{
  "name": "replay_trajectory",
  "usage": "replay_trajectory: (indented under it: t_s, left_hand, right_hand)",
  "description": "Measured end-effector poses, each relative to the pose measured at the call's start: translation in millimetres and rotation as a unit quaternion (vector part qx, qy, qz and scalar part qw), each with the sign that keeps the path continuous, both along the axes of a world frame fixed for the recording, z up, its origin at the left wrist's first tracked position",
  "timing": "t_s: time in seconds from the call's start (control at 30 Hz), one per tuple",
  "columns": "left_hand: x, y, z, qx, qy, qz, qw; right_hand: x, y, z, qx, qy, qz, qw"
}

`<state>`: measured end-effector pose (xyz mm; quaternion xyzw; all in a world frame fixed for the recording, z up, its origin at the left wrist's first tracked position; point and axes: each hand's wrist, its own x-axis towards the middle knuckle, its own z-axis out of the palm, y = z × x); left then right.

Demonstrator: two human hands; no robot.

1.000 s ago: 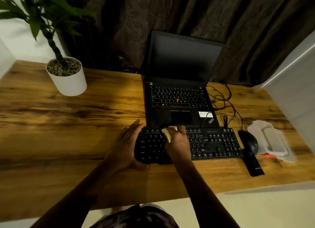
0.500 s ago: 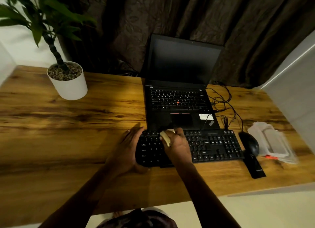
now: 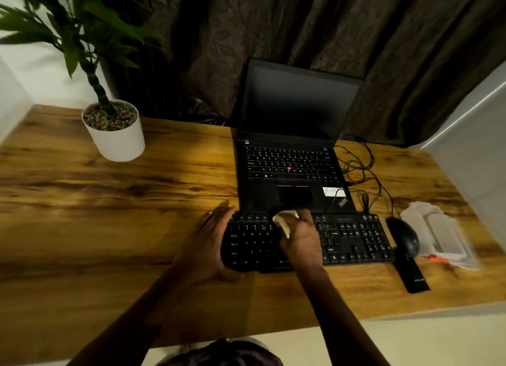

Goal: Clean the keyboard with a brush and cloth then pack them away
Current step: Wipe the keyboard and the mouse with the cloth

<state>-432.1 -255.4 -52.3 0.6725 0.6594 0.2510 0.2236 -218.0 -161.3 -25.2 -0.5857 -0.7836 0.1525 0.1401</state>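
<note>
An open laptop [image 3: 290,163] stood on the desk [image 3: 82,201], screen dark. Potted plant [image 3: 115,135] far left, mouse [image 3: 404,238] right, cables [image 3: 361,168] beside the laptop, curtain [image 3: 273,23] behind.

Much lay tucked under two grips, cropped at the edges, or smeared on the right.

The cloth [image 3: 284,223] showed only as a pale fold. The rest was bunched beneath the right grip [image 3: 301,239], whose fingertips were hidden past the knuckles. That grip covered the middle keys of the keyboard [image 3: 353,239], and the left grip [image 3: 208,245] hid its left end. Both forearms ran off the bottom edge. The plant [image 3: 82,31] lost leaves to the top and left edges. On the counter [image 3: 109,228], the clear plastic pack [image 3: 440,234] was blurred and its contents unclear, and the print on the black strip [image 3: 413,278] was too small to read.
</note>
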Motion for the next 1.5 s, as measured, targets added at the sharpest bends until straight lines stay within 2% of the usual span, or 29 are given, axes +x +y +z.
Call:
replay_trajectory:
  t_s: [0.17, 0.37, 0.6, 0.8, 1.0, 1.2, 1.4, 1.5]
  left_hand:
    - [0.0, 0.1, -0.4, 0.008, -0.004, 0.006, 1.000]
    - [-1.3, -0.6, -2.4, -0.010, 0.001, 0.006, 1.000]
    - [0.1, -2.8, 0.3, -0.007, -0.006, 0.009, 1.000]
    - [0.0, -0.7, -1.3, -0.007, 0.008, 0.005, 1.000]
    - [-0.8, -0.9, -2.2, -0.010, 0.013, 0.010, 1.000]
    - [-0.9, -1.2, -2.1, 0.000, 0.002, 0.006, 1.000]
    - [-1.0, 0.1, -5.0, -0.006, 0.013, 0.006, 1.000]
    - [-0.9, -0.6, -5.2, -0.002, 0.007, 0.011, 1.000]
  right_hand:
    - [20.4, 8.5, 3.4, 0.021, 0.003, -0.099, 0.995]
    - [6.8, 2.6, -1.6, 0.017, -0.017, 0.012, 1.000]
    - [49.1, 24.0, -2.6, 0.033, -0.018, -0.116, 0.992]
    - [37.9, 20.9, -6.2, 0.031, -0.032, -0.018, 0.999]
    - [69.1, 39.8, -2.9, 0.031, -0.013, -0.154, 0.988]
    - [59.4, 36.1, -17.4, 0.033, -0.008, -0.070, 0.997]
    - [80.1, 40.5, -9.1, 0.036, -0.013, -0.163, 0.986]
    - [63.4, 25.9, -6.0, 0.019, 0.006, -0.145, 0.989]
